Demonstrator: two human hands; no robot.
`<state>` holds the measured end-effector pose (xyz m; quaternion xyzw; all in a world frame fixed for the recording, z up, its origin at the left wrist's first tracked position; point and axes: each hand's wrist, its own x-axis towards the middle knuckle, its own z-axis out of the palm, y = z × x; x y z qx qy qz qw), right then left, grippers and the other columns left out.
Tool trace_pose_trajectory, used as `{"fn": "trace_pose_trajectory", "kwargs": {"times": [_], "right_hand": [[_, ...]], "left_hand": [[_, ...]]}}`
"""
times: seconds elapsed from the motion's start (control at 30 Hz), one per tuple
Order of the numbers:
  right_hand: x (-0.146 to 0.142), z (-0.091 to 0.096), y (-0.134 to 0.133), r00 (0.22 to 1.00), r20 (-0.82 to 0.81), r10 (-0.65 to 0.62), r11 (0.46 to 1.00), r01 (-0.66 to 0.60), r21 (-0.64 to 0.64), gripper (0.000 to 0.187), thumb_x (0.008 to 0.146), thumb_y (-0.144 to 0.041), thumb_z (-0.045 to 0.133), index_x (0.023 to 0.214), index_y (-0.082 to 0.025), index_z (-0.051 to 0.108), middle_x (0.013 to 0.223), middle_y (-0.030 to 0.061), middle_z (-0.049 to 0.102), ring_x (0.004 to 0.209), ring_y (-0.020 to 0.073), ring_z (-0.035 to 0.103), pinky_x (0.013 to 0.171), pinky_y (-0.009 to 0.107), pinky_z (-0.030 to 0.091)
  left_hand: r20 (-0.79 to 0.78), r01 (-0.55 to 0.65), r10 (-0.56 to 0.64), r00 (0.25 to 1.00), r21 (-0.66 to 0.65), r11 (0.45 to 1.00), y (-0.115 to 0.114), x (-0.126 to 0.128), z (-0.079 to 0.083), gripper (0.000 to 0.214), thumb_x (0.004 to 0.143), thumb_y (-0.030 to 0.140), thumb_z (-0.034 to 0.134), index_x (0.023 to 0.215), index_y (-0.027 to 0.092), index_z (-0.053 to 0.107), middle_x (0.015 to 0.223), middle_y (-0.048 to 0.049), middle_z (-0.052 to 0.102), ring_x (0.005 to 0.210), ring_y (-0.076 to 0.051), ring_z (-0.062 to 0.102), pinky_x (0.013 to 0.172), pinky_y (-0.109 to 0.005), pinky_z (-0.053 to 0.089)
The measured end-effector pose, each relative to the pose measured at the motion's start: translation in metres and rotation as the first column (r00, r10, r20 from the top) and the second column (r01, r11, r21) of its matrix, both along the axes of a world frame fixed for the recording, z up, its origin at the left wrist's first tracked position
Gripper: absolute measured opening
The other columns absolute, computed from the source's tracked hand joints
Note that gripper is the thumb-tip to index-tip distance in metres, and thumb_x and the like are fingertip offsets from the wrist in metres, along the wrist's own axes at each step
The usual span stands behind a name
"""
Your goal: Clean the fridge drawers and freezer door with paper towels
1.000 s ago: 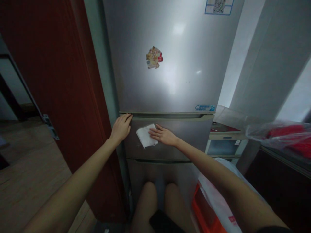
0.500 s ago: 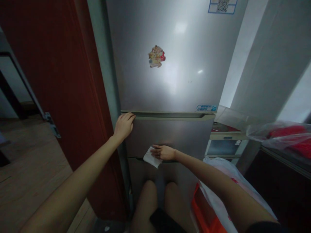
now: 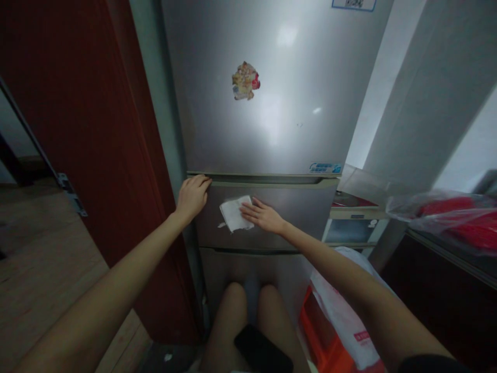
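Note:
In the head view, a silver refrigerator [image 3: 287, 217] with stacked doors fills the middle. My right hand [image 3: 264, 214] presses a folded white tissue [image 3: 234, 213] flat against its middle door. The fingers of that hand are stretched over the tissue's right edge, and a small loose scrap hangs at the tissue's lower left. My left hand [image 3: 193, 196] grips the top left corner of the same door, fingers curled over its edge at the gap; the fingertips are partly hidden. Above, a colourful sticker [image 3: 245, 81] is on the upper door.
A dark phone [image 3: 263, 349] lies on my thighs. Close to my right are a white plastic bag [image 3: 344, 305] and an orange object [image 3: 324, 339]. A red-brown door [image 3: 128, 171] stands at left. Farther right, a clear bag with red contents [image 3: 454, 215] rests on a dark surface.
My right hand has slid the tissue up from the lower gap onto the middle door. My left hand stays at the door corner. The view has shifted slightly.

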<state>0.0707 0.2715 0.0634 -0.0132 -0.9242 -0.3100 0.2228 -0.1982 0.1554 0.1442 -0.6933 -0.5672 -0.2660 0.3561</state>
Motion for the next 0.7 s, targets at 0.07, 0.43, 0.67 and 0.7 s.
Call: {"fn": "trace_pose_trajectory", "kwargs": {"times": [0.07, 0.43, 0.67, 0.7], "right_hand": [[-0.008, -0.035, -0.003, 0.999, 0.045, 0.027, 1.0, -0.027, -0.004, 0.033, 0.095, -0.017, 0.04, 0.126, -0.015, 0.053, 0.143, 0.006, 0.043, 0.139, 0.023, 0.025, 0.116, 0.052, 0.023], [-0.025, -0.102, -0.011, 0.971, 0.213, 0.112, 0.993, -0.119, 0.02, 0.024, 0.094, -0.017, 0.045, 0.104, -0.016, 0.067, 0.118, 0.0045, 0.065, 0.124, 0.0161, 0.05, 0.113, 0.043, 0.033], [-0.002, 0.003, -0.002, 0.958, 0.261, 0.12, 0.987, -0.142, 0.067, 0.026, 0.095, -0.016, 0.042, 0.106, -0.01, 0.065, 0.123, 0.0094, 0.061, 0.128, 0.0188, 0.045, 0.115, 0.042, 0.029], [0.002, 0.02, 0.0, 0.966, 0.235, 0.105, 0.989, -0.125, 0.074, 0.028, 0.095, -0.016, 0.04, 0.109, -0.009, 0.063, 0.125, 0.0111, 0.06, 0.129, 0.0198, 0.044, 0.115, 0.044, 0.028]], "left_hand": [[-0.01, -0.009, 0.009, 1.0, 0.003, 1.0, 0.0, 0.0, 0.0, 0.042, 0.081, 0.01, 0.043, 0.12, 0.013, 0.059, 0.122, -0.012, 0.06, 0.12, -0.028, 0.048, 0.101, -0.044, 0.037], [-0.033, -0.013, 0.014, 0.999, 0.009, 1.0, 0.0, -0.001, 0.001, 0.039, 0.082, 0.012, 0.044, 0.119, 0.013, 0.059, 0.122, -0.0117, 0.061, 0.119, -0.027, 0.05, 0.102, -0.042, 0.037], [-0.014, -0.012, 0.012, 1.0, 0.03, 0.999, 0.001, 0.001, 0.0, 0.038, 0.081, 0.012, 0.046, 0.116, 0.012, 0.061, 0.119, -0.0131, 0.062, 0.117, -0.029, 0.051, 0.099, -0.044, 0.039], [-0.015, -0.013, 0.013, 1.0, 0.03, 0.999, 0.001, 0.002, 0.0, 0.038, 0.081, 0.012, 0.046, 0.116, 0.012, 0.061, 0.119, -0.013, 0.062, 0.117, -0.029, 0.051, 0.099, -0.044, 0.039]]}}
